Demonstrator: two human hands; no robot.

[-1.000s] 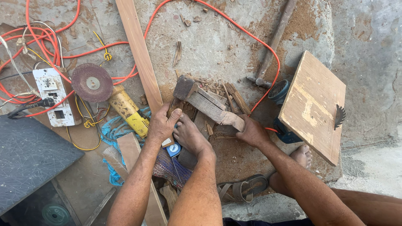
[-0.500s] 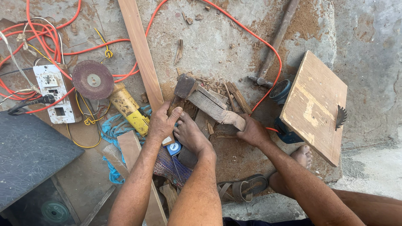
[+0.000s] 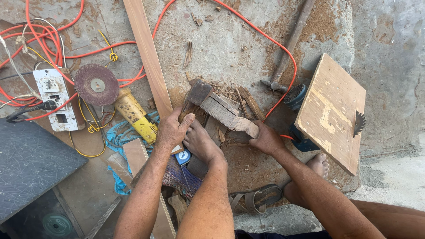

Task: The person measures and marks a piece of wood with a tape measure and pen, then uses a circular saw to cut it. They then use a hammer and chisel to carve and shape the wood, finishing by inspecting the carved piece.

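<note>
My left hand [image 3: 170,130] grips a small piece of wood [image 3: 185,113] standing on the concrete floor. My right hand [image 3: 265,139] is closed on the wooden handle of a hatchet [image 3: 223,110], whose dark metal head lies against the top of that piece. My bare foot [image 3: 201,142] presses down between the two hands, just below the wood. Wood chips and splinters [image 3: 245,102] lie around the hatchet.
A long plank [image 3: 146,53] runs up beside my left hand. To the left lie a yellow angle grinder [image 3: 133,113], its disc [image 3: 96,84], a white socket box [image 3: 55,99] and orange cable [image 3: 265,37]. A hammer [image 3: 287,48], board-mounted circular saw [image 3: 330,110] and sandal [image 3: 256,199] sit right.
Both hands keep their grip. The hatchet head stays on the wood piece, shifted only slightly; the view has drifted a little.
</note>
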